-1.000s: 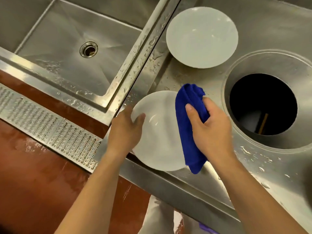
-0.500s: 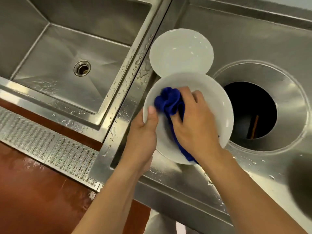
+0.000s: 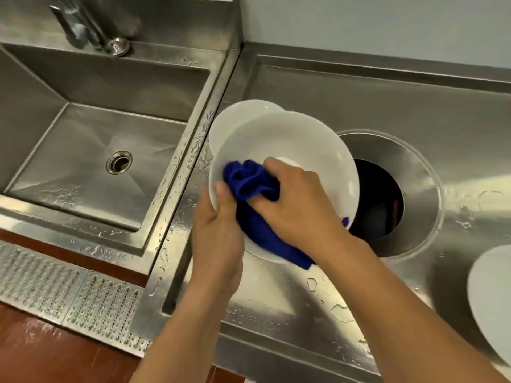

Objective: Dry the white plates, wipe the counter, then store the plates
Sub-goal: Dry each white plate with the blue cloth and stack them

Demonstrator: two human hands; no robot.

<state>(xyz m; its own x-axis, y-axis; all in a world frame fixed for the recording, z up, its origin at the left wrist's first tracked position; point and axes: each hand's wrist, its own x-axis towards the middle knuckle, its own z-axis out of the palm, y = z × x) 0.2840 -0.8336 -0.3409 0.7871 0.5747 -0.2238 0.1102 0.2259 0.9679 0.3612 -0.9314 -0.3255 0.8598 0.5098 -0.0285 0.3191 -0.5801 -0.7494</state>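
A white plate [image 3: 298, 139] is held tilted above the steel counter [image 3: 290, 305]. My left hand [image 3: 218, 233] grips its left rim, thumb on the face. My right hand [image 3: 298, 205] presses a bunched blue cloth [image 3: 249, 179] against the plate's face; the cloth's tail hangs over the lower rim. A second white plate [image 3: 235, 118] lies flat on the counter behind, mostly hidden by the held one. A third white plate [image 3: 492, 299] shows at the right edge.
A round dark opening [image 3: 378, 200] is set in the counter just right of the held plate. A deep steel sink [image 3: 91, 150] with a drain and a tap lies to the left. Water drops dot the counter. A perforated floor grate [image 3: 69, 297] runs at lower left.
The held plate has come up and tilted toward me, now covering most of the plate behind. The cloth went from the plate's edge onto its face and slid toward the left rim.
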